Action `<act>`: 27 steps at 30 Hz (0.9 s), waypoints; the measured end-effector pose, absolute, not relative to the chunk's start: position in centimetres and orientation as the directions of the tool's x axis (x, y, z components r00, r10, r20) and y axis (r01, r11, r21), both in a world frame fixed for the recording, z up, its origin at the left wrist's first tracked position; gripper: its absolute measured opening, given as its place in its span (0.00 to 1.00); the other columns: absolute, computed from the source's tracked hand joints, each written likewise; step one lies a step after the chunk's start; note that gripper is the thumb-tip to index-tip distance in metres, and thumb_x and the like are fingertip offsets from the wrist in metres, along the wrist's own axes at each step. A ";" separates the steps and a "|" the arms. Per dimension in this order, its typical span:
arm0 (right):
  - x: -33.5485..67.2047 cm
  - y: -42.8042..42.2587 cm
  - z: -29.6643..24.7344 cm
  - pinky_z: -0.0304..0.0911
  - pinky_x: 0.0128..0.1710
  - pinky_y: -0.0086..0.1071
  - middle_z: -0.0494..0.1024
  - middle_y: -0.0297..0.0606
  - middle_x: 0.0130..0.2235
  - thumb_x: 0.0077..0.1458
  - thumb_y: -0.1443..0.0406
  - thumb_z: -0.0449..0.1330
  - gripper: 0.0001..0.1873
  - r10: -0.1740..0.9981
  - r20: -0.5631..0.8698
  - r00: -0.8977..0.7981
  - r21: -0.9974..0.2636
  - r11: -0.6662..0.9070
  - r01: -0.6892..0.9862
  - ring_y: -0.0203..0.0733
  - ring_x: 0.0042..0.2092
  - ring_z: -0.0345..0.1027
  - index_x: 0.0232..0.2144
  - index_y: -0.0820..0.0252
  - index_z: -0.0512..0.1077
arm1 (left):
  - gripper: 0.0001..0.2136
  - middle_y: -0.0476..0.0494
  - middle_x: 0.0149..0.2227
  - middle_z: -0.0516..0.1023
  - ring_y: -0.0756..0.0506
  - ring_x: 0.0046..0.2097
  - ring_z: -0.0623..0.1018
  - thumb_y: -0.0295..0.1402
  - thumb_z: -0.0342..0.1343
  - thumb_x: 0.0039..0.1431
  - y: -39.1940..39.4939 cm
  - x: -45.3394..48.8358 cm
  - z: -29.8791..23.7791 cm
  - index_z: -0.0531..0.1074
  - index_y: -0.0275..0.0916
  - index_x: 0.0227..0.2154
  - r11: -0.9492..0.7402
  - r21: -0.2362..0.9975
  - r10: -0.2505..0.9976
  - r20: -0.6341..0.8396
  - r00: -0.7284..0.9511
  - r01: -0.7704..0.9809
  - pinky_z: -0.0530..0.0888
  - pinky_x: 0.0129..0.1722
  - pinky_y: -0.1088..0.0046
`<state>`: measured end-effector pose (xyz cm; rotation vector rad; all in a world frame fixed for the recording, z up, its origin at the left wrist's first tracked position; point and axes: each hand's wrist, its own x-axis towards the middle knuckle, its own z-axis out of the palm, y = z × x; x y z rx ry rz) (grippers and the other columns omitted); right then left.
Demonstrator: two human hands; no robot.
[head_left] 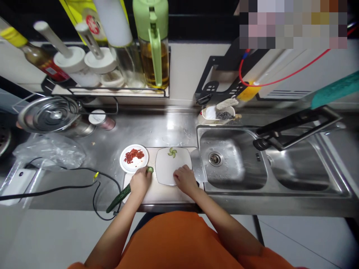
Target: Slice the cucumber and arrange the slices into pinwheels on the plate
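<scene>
My left hand is wrapped round a dark green cucumber, whose cut end shows past my fingers. My right hand has its fingers curled down at the lower right of a square white plate; whatever is under the fingertips is hidden. Several thin cucumber slices lie fanned out near the plate's far edge. The plate rests on a pale cutting board. To its right lies a wide-bladed cleaver, its dark handle partly behind my right hand. A round white plate with chopped red pieces sits at the left.
A double steel sink adjoins the board on the right. On the left are a black cable, a clear plastic bag, a lidded pot and a small jar. A rack of bottles and seasoning jars hangs behind.
</scene>
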<state>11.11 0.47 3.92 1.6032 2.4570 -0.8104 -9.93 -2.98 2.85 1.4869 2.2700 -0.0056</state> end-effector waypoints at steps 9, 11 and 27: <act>10.6 0.5 3.7 0.51 0.35 0.31 0.74 0.38 0.34 0.57 0.67 0.52 0.10 0.809 -0.359 -0.465 -0.440 0.293 0.849 0.42 0.42 0.60 0.30 0.58 0.73 | 0.08 0.49 0.27 0.77 0.48 0.29 0.74 0.39 0.54 0.52 -3.1 -10.9 2.8 0.72 0.41 0.28 0.515 0.494 0.853 -0.379 -0.360 0.700 0.65 0.31 0.75; 10.3 0.7 3.5 0.53 0.37 0.30 0.74 0.37 0.32 0.55 0.68 0.53 0.09 0.808 -0.352 -0.473 -0.516 0.254 0.818 0.40 0.40 0.61 0.28 0.58 0.73 | 0.07 0.51 0.27 0.77 0.50 0.29 0.74 0.39 0.56 0.50 -2.9 -11.2 3.1 0.72 0.41 0.27 0.530 0.604 0.847 -0.409 -0.340 0.595 0.66 0.32 0.76; 9.5 3.1 4.2 0.59 0.33 0.28 0.75 0.32 0.27 0.47 0.63 0.58 0.07 0.863 -0.394 -0.317 -0.879 -0.252 0.404 0.34 0.31 0.65 0.26 0.60 0.74 | 0.19 0.46 0.24 0.75 0.53 0.23 0.72 0.47 0.63 0.42 -0.1 -6.3 3.8 0.71 0.34 0.29 0.762 0.622 0.627 -0.778 -0.034 -0.181 0.61 0.20 0.81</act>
